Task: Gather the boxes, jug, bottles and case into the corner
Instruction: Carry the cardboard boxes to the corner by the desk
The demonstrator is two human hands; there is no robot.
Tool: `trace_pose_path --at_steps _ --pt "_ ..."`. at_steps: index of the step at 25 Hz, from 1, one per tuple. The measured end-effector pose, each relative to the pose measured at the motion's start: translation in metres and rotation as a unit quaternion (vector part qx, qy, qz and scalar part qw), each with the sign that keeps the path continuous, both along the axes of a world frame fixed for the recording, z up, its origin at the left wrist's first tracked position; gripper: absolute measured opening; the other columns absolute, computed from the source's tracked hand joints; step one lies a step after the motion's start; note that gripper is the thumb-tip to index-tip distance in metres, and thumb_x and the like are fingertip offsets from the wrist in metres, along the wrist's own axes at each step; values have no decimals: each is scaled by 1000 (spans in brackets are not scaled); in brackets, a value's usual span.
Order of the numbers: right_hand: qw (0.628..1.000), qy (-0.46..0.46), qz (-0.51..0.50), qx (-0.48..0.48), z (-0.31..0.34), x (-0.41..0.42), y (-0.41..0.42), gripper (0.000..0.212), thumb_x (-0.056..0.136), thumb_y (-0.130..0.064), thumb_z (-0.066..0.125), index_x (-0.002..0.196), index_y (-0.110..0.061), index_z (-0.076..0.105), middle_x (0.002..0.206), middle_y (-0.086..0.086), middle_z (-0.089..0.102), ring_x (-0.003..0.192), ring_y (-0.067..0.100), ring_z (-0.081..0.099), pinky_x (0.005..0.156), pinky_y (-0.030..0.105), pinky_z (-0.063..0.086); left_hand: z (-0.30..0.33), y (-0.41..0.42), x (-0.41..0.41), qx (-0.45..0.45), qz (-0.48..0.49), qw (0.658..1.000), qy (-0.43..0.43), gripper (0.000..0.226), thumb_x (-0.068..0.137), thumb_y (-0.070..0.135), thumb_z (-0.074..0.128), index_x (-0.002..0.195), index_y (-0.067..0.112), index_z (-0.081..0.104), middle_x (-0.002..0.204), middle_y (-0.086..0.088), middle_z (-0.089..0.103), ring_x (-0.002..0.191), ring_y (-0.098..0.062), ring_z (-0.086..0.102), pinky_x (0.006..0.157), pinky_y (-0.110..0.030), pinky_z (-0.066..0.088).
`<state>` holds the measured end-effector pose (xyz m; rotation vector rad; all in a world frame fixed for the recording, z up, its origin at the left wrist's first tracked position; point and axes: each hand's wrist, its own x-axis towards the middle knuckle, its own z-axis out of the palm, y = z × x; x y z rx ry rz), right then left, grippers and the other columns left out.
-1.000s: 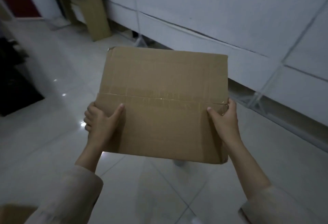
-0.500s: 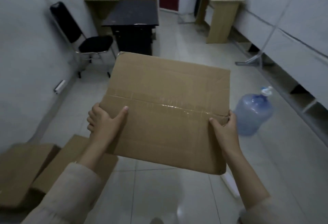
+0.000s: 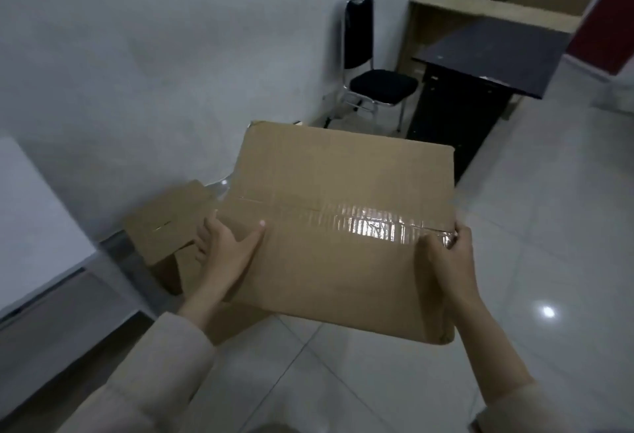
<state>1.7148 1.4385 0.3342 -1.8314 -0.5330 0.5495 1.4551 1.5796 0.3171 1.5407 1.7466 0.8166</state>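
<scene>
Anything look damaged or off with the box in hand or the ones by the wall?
Nothing serious. The carried box looks intact, its taped seam closed; left hand and right hand grip its sides. The floor boxes by the wall sit askew of each other. No spill shows.

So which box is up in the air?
The big taped box, gripped at its sides by the left hand and right hand. The other boxes sit on the floor by the wall.
</scene>
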Motion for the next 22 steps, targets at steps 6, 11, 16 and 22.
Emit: trace_pose_path --at_steps 6,11,16,22 --pt "993 3 121 -11 -5 1 99 48 85 -20 50 132 -24 38 109 -6 54 90 13 53 80 32 37 -10 34 -19 -7 126 992 -2 83 81 46 61 141 8 17 146 -18 24 137 -34 20 112 -47 16" --pt "983 26 182 -21 -17 -20 192 49 86 -18 48 134 -23 36 97 -13 54 84 2 49 80 35 39 -19 98 -46 -7 189 982 12 77 81 43 62 138 8 23 143 -17 28 136 -35 22 111 -45 16" --pt "975 38 216 -41 -27 -42 290 51 87 -18 48 136 -22 33 95 -19 49 84 2 48 79 34 38 -27 178 -71 -28 220 975 26 74 82 42 61 138 8 26 140 -19 31 133 -36 25 110 -47 19" --pt "964 27 257 -54 -34 -68 391 51 86 -18 49 135 -21 35 109 -2 54 96 19 52 80 34 39 -46 256 -106 -38 261 964 21 67 81 39 63 131 5 35 134 -18 41 128 -38 35 108 -51 27"
